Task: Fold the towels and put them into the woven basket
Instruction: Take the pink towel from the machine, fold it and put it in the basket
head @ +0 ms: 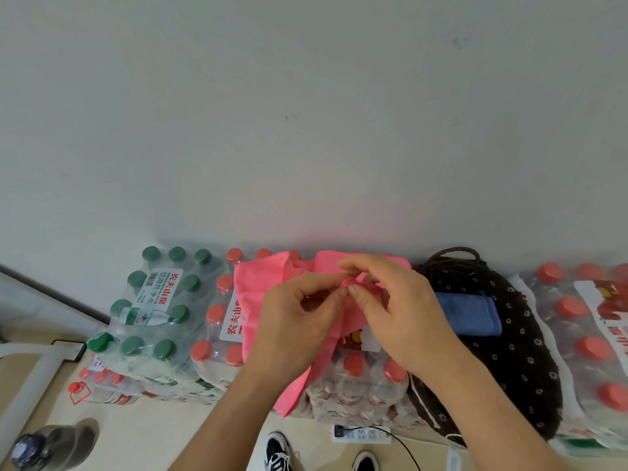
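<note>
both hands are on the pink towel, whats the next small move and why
Probably slide the left hand and right hand apart along the edge of the pink towel to pull it straight. Both pinch one bunched spot, and the towel hangs crumpled over the bottle packs, unfolded. A blue towel already lies folded in the woven basket.

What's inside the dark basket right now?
One folded blue towel lies inside the basket. Anything beneath it is covered, and the right hand hides its left edge.

A folded towel [467, 312] lies in the basket [503, 351], right of the water packs [356, 379].
</note>
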`<state>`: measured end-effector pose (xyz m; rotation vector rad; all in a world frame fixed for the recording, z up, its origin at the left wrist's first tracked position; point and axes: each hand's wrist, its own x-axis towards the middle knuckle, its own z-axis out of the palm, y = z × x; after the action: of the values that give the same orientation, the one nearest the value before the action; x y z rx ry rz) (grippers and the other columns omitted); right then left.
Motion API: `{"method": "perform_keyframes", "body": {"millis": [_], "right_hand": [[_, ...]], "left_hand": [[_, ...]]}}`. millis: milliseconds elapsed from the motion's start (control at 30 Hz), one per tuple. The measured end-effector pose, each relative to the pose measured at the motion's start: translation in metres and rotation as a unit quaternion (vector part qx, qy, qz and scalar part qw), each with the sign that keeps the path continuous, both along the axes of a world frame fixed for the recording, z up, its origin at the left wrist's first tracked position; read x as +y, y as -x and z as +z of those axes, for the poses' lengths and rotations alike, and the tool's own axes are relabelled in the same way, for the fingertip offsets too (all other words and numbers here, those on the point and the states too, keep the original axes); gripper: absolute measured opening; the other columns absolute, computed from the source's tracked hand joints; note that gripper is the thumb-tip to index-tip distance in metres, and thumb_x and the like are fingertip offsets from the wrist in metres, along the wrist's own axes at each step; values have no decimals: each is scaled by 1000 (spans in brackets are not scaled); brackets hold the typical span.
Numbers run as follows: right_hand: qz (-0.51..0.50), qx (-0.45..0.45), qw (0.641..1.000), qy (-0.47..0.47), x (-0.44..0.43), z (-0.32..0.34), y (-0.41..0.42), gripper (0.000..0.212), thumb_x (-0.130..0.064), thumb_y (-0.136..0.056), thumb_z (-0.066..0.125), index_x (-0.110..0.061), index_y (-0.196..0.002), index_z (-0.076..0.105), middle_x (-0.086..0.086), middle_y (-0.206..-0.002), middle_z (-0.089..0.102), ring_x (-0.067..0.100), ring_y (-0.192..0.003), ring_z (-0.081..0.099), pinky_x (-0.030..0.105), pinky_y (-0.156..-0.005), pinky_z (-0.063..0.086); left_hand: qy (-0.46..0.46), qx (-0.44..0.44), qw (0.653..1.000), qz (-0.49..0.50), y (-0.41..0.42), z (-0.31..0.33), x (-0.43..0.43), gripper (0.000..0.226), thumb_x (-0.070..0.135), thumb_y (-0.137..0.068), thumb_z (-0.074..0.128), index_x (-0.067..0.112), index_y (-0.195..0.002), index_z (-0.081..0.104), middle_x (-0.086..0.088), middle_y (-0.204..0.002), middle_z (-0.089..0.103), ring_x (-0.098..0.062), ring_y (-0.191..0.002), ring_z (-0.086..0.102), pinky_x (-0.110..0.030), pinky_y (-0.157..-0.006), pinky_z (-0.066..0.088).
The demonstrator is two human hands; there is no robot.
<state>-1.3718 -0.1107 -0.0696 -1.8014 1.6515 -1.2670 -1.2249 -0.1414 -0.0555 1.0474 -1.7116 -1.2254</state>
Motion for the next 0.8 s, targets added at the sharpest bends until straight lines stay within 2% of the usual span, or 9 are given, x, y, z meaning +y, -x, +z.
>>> {"method": "perform_keyframes", "body": {"millis": [100, 167, 267, 333, 433, 500, 600, 700, 800], "right_hand": [[-7, 72, 997, 24, -8, 7, 2, 15, -18, -84, 61, -19, -97, 68, -18, -86, 59, 0, -80, 54, 13, -74, 41], [-15, 86, 995, 48, -12, 12, 3, 9, -13, -85, 61, -18, -90, 66, -14, -83, 59, 5, -77, 53, 17, -70, 42], [-39, 48, 995, 74, -18, 27, 5, 9, -6, -88, 61, -14, -90, 64, -8, -84, 61, 2, -72, 51, 13, -67, 39], [-44, 10, 995, 89, -24, 39, 8, 8, -6, -90, 60, -13, -92, 63, -8, -86, 61, -1, -72, 52, 12, -66, 40], [-48, -11, 992, 114, -34, 56, 10, 9, -7, -92, 57, -13, -95, 63, -7, -89, 62, 4, -79, 56, 13, -67, 43], [-58, -18, 990, 130, -41, 68, 10, 9, -7, -93, 56, -13, -96, 62, -7, -89, 61, 0, -81, 55, 9, -69, 42], [-74, -20, 984, 158, -49, 86, 9, 10, -8, -93, 55, -14, -97, 62, -9, -89, 60, -3, -79, 54, 8, -69, 40], [-93, -6, 978, 188, -53, 104, 7, 11, -9, -93, 55, -16, -98, 61, -13, -87, 58, -1, -77, 52, 12, -69, 39], [-121, -27, 973, 195, -51, 123, 7, 9, -12, -94, 54, -20, -98, 59, -18, -86, 55, 0, -76, 50, 16, -69, 39]], "left_hand": [[-7, 15, 999, 37, -2, -1, -1, 23, 6, -82, 71, 24, -97, 68, 4, -82, 71, -12, -78, 66, -22, -71, 54], [1, -16, 999, 47, -5, -8, 1, 26, 10, -82, 73, 23, -102, 63, 1, -82, 67, -14, -77, 64, -25, -70, 54], [19, -107, 993, 47, -13, -25, 10, 24, 17, -83, 70, 30, -99, 58, 12, -88, 65, -8, -79, 61, -26, -71, 54], [6, -145, 988, 57, -22, -36, 16, 24, 14, -83, 65, 33, -95, 59, 15, -87, 65, -7, -78, 61, -32, -71, 55], [2, -188, 979, 77, -40, -43, 16, 19, 11, -77, 56, 28, -84, 63, 10, -76, 65, -9, -70, 60, -37, -65, 54], [7, -197, 976, 88, -54, -37, 8, 24, 5, -77, 55, 28, -72, 61, 9, -65, 61, -8, -57, 55, -27, -55, 49], [10, -184, 976, 118, -80, -21, -10, 30, 3, -75, 52, 30, -63, 61, 11, -54, 52, -6, -51, 43, -18, -50, 34], [17, -125, 979, 159, -103, 7, -29, 36, 9, -86, 55, 40, -74, 71, 8, -74, 70, -8, -64, 60, -23, -61, 46], [84, -38, 975, 200, -127, 43, -42, 22, 15, -90, 63, 37, -89, 67, 8, -81, 72, -4, -70, 63, -21, -62, 51]]}}
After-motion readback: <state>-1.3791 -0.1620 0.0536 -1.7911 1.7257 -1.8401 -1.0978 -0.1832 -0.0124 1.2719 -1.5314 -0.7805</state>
